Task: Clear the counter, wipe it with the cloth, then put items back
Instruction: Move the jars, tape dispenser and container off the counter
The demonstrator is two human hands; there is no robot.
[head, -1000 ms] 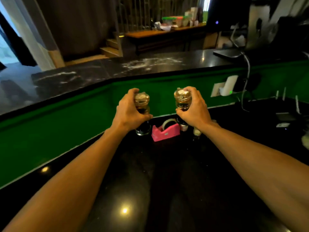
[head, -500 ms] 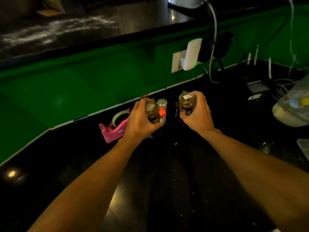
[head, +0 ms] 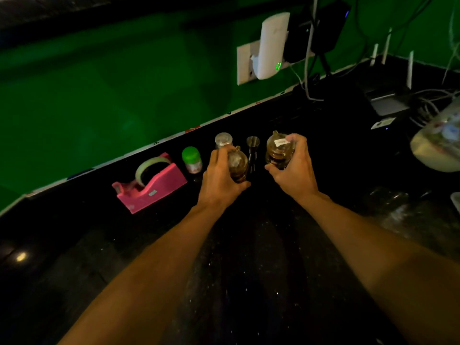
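left hand grips left jar | right hand grips right jar

Jigger btwn hands; front counter free

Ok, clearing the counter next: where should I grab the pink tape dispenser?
Probably from above, pinching the pink tape dispenser across its flat long sides near its tall end. It stands upright, and the low end looks like the cutter.
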